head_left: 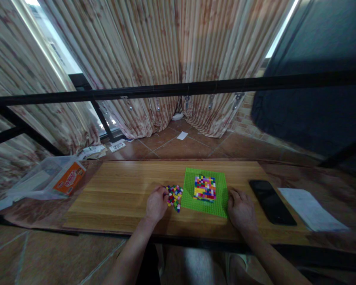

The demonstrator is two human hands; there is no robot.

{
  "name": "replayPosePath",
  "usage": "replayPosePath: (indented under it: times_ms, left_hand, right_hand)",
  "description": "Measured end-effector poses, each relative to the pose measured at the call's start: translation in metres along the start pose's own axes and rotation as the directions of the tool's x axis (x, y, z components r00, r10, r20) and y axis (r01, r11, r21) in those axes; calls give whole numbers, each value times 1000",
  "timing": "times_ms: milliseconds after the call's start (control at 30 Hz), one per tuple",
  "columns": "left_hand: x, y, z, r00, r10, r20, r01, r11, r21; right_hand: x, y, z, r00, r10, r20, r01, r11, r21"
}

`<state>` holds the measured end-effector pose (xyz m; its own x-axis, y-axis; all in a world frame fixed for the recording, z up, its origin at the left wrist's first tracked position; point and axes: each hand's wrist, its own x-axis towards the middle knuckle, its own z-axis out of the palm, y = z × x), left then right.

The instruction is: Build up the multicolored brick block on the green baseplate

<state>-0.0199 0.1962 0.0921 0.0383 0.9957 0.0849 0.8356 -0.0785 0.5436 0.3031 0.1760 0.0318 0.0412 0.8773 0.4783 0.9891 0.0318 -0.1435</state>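
A green studded baseplate lies on the wooden board, bearing a block of small multicoloured bricks built up in layers. Just left of the plate is a loose pile of small coloured bricks. My left hand is at the left edge of this pile, thumb and fingertips drawn together; whatever is between them is too small to make out. At the plate's right edge rests my right hand, its fingers curled against the rim. The fingertips there are partly hidden.
A black phone and white paper lie to the right. On the far left stands a clear plastic box with an orange label. A dark metal bar crosses beyond the wooden board, before the curtains.
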Motion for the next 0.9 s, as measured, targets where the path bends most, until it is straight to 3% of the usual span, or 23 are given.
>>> replayPosePath:
  times_ms: [167, 267, 400, 500, 733, 900]
  left_hand:
    - [-2, -4, -1, 998, -2, -67, -1, 998, -59]
    - [-4, -3, -3, 997, -38, -70, 23, 981, -195]
    - [-5, 6, -5, 999, -35, -24, 19, 876, -482]
    - [-4, 18, -3, 1000, -7, -13, -2, 802, -598]
    - [3, 65, 6, 982, 185, -37, -181, 873, -454]
    - [17, 100, 19, 924, 379, -60, -378, 871, -313]
  right_hand:
    - [0, 0, 0, 1000, -12, -12, 12, 1000, 9]
    - [0, 0, 0, 1000, -6, -9, 6, 1000, 0]
    - [0, -2, 1, 1000, 3, -27, -3, 1000, 6]
    - [1, -4, 0, 999, 19, -26, -18, 1000, 22]
    - [3, -9, -5, 998, 66, 8, -66, 998, 23]
    - [5, -12, -6, 995, 95, 24, -96, 995, 31]
